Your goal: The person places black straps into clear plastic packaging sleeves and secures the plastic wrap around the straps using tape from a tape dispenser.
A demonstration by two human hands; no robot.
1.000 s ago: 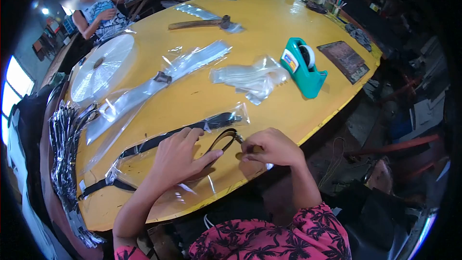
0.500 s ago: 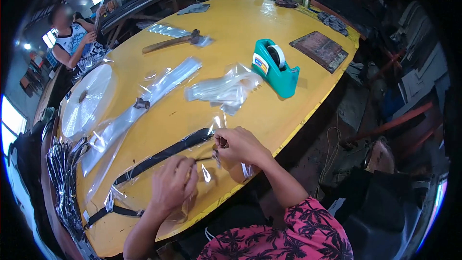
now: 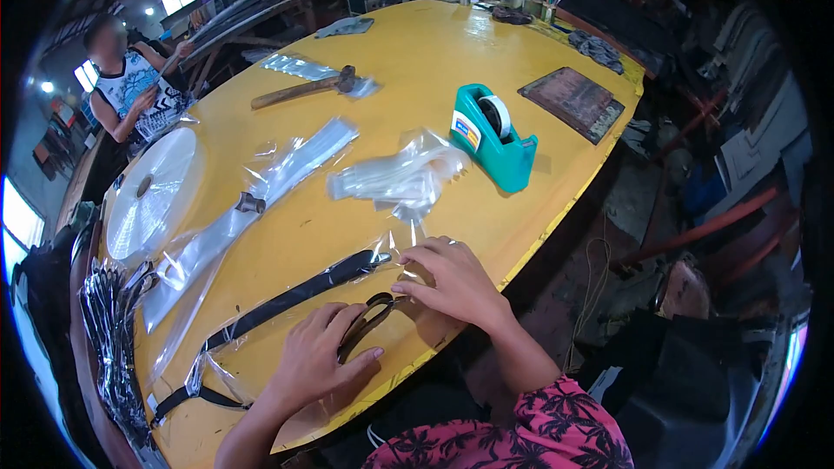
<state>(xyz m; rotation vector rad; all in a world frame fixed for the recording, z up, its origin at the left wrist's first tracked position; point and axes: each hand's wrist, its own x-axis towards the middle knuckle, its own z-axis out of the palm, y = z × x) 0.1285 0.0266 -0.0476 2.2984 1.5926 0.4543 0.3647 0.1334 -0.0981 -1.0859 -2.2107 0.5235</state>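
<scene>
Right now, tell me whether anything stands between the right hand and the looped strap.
Nothing visible does: the right hand is beside the looped strap, though contact is unclear. The left hand is on the opposite side.

Looped strap (image 3: 375,319) at left grip (image 3: 314,349)

One left hand (image 3: 317,352), one right hand (image 3: 443,282), so two hands, with one looped dark strap (image 3: 380,299) between. Just past them, one bagged black strap (image 3: 304,293). Left of them, one clear plastic roll (image 3: 165,195). Well beyond, one hammer (image 3: 295,92), one green tape dispenser (image 3: 508,165), one dark slab (image 3: 572,102).
</scene>
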